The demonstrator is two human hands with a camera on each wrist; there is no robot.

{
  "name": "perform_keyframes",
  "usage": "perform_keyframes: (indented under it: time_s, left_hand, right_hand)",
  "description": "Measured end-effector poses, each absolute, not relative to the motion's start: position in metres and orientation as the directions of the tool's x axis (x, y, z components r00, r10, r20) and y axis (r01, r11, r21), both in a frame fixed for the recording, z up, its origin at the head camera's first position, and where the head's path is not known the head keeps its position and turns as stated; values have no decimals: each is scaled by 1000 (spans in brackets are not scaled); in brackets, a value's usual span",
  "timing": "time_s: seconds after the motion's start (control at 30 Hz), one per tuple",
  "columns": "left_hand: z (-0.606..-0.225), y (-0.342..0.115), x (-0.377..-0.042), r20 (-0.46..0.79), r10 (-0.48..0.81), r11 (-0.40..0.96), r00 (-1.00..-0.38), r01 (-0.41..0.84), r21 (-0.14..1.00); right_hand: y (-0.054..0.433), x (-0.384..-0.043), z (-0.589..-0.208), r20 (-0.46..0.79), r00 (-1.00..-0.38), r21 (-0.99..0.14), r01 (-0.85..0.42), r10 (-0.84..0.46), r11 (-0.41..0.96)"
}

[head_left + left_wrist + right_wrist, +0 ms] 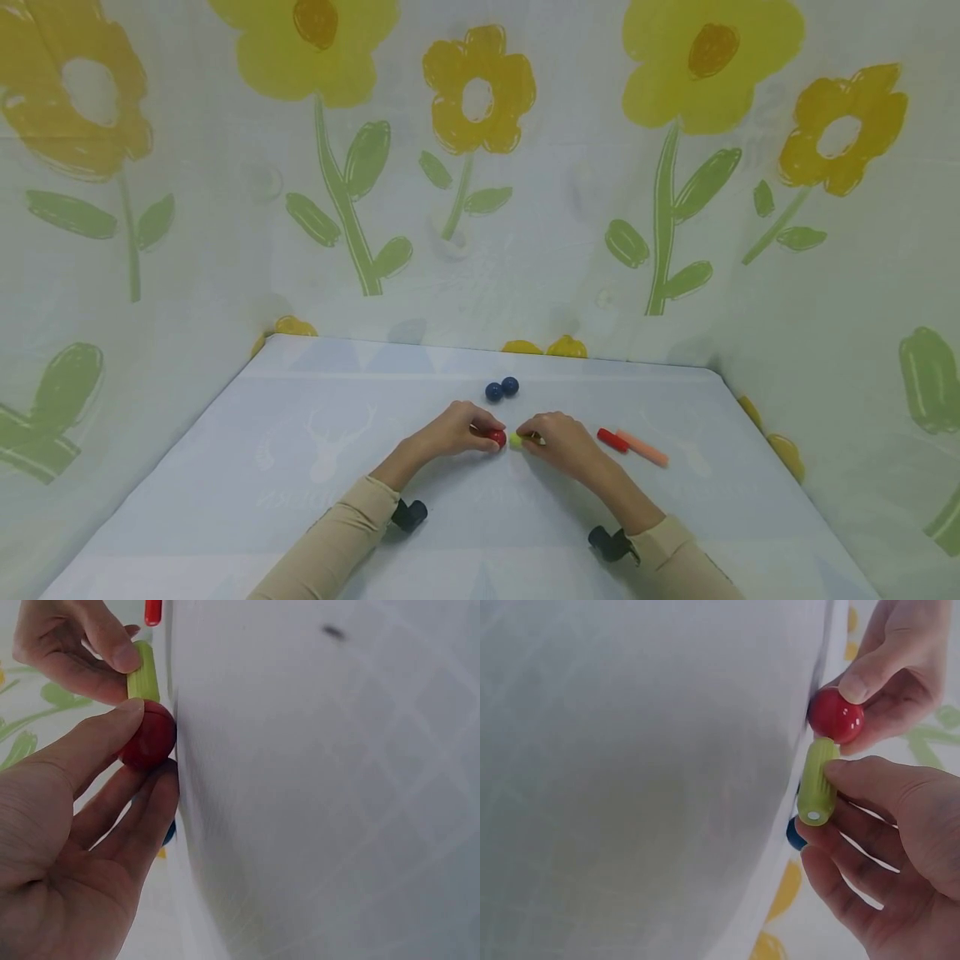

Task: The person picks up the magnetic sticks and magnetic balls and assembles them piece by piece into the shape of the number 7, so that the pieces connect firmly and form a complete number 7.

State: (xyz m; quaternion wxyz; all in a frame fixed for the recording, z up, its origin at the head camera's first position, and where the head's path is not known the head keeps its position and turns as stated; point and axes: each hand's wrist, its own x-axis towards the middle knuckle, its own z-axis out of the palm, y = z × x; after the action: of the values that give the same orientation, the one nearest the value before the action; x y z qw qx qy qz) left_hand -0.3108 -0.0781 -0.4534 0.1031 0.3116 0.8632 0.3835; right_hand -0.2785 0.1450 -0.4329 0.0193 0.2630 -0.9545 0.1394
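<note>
Between thumb and fingers my left hand (459, 430) pinches a glossy red ball (497, 437) low over the table. My right hand (561, 440) grips a short yellow-green ribbed rod (818, 784), which has a small white spot on its near end. In the right wrist view the rod's far end meets the red ball (836, 715). From the left wrist view, the ball (152, 736) and the rod (143, 673) also appear end to end, close beside the tabletop.
Two dark blue balls (502, 389) sit together behind the hands. To the right lie a short red rod (612, 440) and a longer orange-pink rod (643, 448), side by side. A pale patterned cloth covers the table (480, 533); a flower-print curtain (525, 275) hangs behind.
</note>
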Motion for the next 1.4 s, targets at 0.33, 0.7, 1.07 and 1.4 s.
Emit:
perform_keyframes:
  time_s: [0.33, 0.7, 1.07, 1.4]
  left_hand:
    - [-455, -79, -312, 71, 626, 500, -777, 469, 727]
    - [-454, -79, -311, 65, 625, 508, -778, 468, 723]
    - [-455, -80, -312, 71, 634, 506, -770, 483, 715]
    - [-455, -79, -311, 65, 631, 509, -773, 476, 717]
  right_hand:
    - [144, -280, -436, 136, -840, -255, -542, -526, 801]
    - [143, -278, -434, 140, -836, -260, -548, -531, 795]
    - [144, -279, -435, 137, -839, -257, -544, -527, 799]
    - [145, -280, -436, 127, -843, -281, -536, -523, 796]
